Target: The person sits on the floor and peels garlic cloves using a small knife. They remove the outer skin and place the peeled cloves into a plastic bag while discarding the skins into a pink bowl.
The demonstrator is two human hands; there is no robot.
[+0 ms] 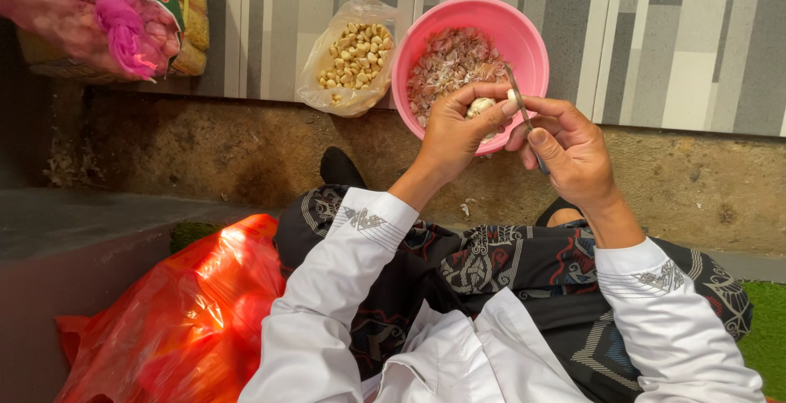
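White garlic clove [480, 107] sits just right of the frame's centre, in its upper half, pinched in your left hand [452, 137]; the fingers [483, 92] curl closed around it, with the thumb tip pressed on its right side. Your right hand [573, 153] is touching distance away, its fingers closed on a small knife [524, 120] whose thin blade slants up toward the clove, the tip close by your left thumb.

Right behind both hands stands a pink plastic bowl [524, 38], holding a heap of papery pinkish garlic skins [450, 63]. Just beside the bowl, to its left, a clear plastic bag [327, 83] lies open with peeled pale-yellow cloves [356, 55] inside. Both rest against a grey-patterned wall [655, 34] above a rough concrete ledge [205, 149].

In the upper left corner hangs a pink mesh sack [115, 18]. At the lower left lies a crumpled orange-red plastic bag [188, 313], beside your dark patterned cloth [508, 264] and white sleeves [344, 288].
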